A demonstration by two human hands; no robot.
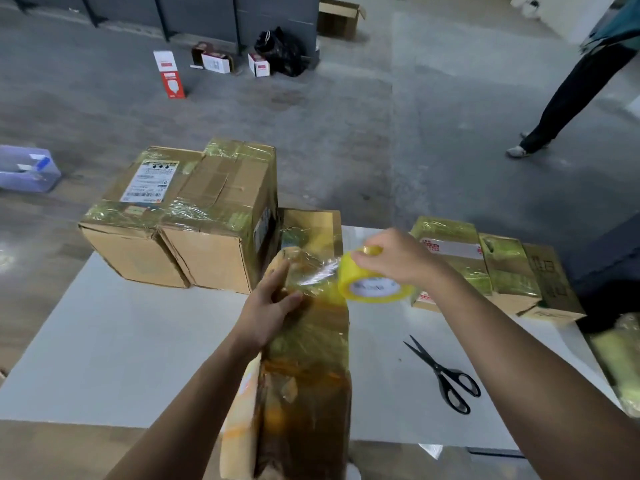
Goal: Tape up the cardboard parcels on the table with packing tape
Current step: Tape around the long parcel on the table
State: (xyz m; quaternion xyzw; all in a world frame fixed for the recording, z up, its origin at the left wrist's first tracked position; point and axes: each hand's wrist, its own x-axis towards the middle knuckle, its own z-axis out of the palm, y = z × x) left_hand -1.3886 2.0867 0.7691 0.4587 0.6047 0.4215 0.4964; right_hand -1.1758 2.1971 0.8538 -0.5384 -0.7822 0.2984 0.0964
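**Tape roll held over a long parcel on the white bench**

Head view: A white bench (121, 341) is standing on a grey concrete floor (346, 116) in a bare, warehouse-like room. On the floor beyond it, small red-and-white cartons (169, 74), a black bag (280, 50) and an open cardboard box (339, 19) are lying near a dark wall. A pale purple tub (24, 168) is sitting at the far left, and another person's leg (571, 95) is showing at the upper right.

The long parcel (308, 358) is lying in the middle of the bench. Its long axis is running straight away from the wearer, its near end is reaching past the bench's near edge, and its far end is lying just beside two big boxes (194, 216). Glossy, wrinkled yellowish tape is covering nearly all of it, with brown cardboard showing through.

The left hand (270, 303) is pressing flat on the parcel's top, fingers straight and slightly spread. The right hand (398, 258) is gripping the yellow tape roll (374, 285) from above, fingers curled round its rim, just beside the parcel's right edge. A clear strip is stretching from the roll onto the parcel's top.

Black-handled scissors (443, 372) are lying on the bench right of the parcel. A row of taped parcels (502, 268) is sitting along the far right.
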